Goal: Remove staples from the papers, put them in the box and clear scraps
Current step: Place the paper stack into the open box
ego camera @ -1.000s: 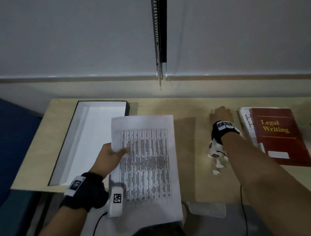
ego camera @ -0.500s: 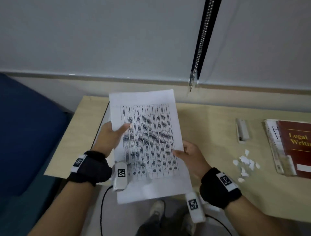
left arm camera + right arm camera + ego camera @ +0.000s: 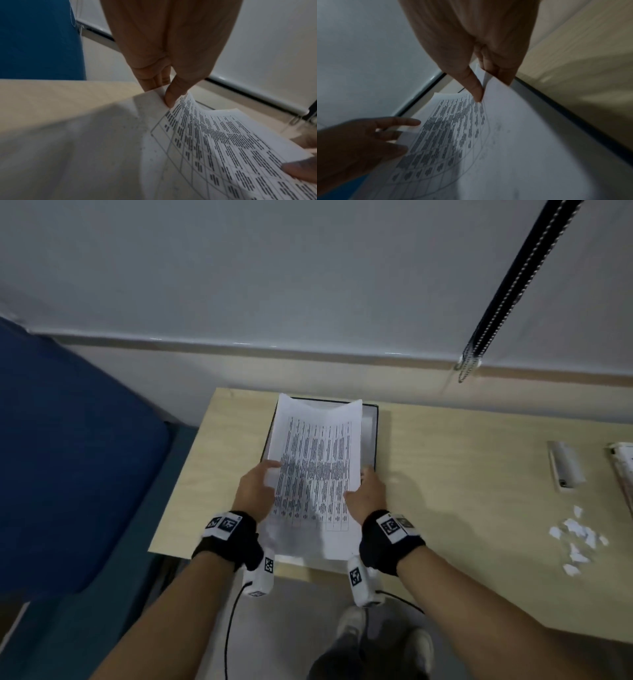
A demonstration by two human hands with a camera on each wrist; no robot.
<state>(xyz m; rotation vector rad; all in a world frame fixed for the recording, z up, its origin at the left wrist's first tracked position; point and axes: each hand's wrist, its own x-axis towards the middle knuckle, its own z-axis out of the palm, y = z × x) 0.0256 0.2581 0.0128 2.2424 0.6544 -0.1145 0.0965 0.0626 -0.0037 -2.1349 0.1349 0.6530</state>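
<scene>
A stack of printed papers (image 3: pixel 317 467) with a table of text hangs over the open black-edged box (image 3: pixel 371 433) at the desk's left end. My left hand (image 3: pixel 255 491) pinches the papers' left edge, thumb on top (image 3: pixel 171 97). My right hand (image 3: pixel 364 496) pinches the right edge, thumb (image 3: pixel 475 92) above and fingers beneath. The sheets (image 3: pixel 457 135) bow downward between my hands. White paper scraps (image 3: pixel 579 539) lie scattered on the desk at the right. A grey staple remover (image 3: pixel 565 469) lies beyond them.
The wooden desk (image 3: pixel 462 474) runs to the right, with a book's edge (image 3: pixel 625 467) at the far right. A blue upholstered surface (image 3: pixel 75 457) sits left of the desk. A blind's bead chain (image 3: pixel 507 292) hangs upper right. My shoes show below the desk edge.
My right hand left the staple remover on the desk and took the papers' right edge. Both hands carried the papers left and forward over the box.
</scene>
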